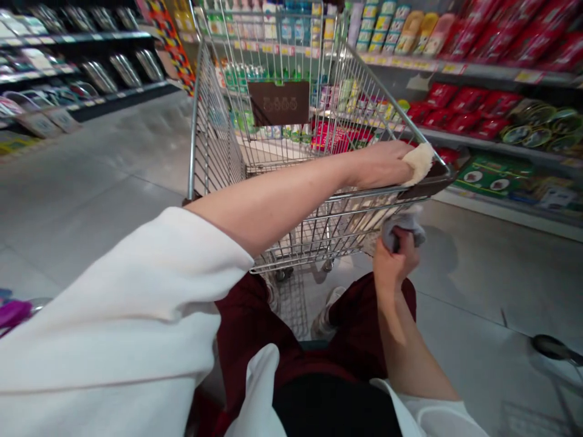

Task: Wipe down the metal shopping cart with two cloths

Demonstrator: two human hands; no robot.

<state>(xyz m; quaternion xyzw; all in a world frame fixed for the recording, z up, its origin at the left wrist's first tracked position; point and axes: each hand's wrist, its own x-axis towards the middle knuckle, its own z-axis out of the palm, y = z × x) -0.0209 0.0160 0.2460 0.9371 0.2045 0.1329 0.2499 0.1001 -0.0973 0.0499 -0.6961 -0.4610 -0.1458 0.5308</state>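
Observation:
A metal shopping cart [314, 227] stands right in front of me. My left hand [387, 162] stretches across its near side to the right corner. The fingers close on a cream cloth [419, 162], which lies against the top rail beside a brown corner piece [428, 184]. Lower down, outside the basket, my right hand [397, 258] grips a bunched grey cloth [410, 226] near the wire side. Part of the left fingers is hidden by the cream cloth.
Shelves of bottles [291, 27] and red packs [492, 36] line the far and right sides. At the left, a shelf holds metal bins [98, 76]. A brown sign [279, 103] hangs on the cart. On the floor at right lies a black round object [551, 348].

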